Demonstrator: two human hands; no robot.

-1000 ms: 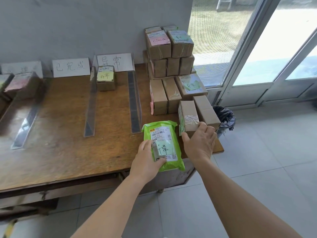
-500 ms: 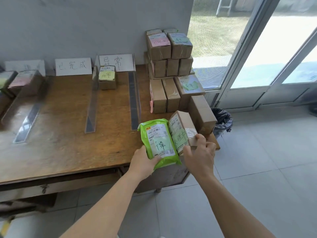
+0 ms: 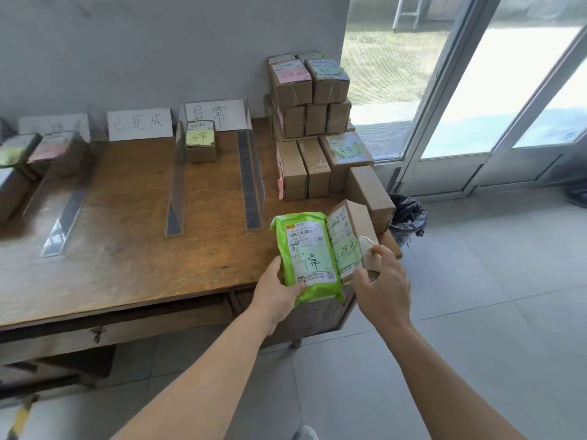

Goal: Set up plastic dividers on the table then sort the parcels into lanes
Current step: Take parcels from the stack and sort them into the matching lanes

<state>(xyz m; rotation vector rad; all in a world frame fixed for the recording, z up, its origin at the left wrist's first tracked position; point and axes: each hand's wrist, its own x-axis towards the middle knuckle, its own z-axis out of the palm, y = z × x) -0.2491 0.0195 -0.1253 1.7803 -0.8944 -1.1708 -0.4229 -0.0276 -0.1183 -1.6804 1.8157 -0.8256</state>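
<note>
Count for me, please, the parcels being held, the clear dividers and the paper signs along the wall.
Green mailer bag, gripped by the left hand: 1
Brown box, gripped by the right hand: 1
Clear dividers in plain view: 3
Paper signs: 3
Total: 8

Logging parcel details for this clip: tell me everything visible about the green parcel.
The green parcel is a soft, bright green plastic mailer, slightly crinkled. A white shipping label with barcodes covers its front, with a pale green note bearing handwritten characters stuck over it. It is held tilted up above the table's near right corner. The left hand grips its lower left edge, thumb on the front. Its right edge meets the brown cardboard box held by the right hand.
</note>
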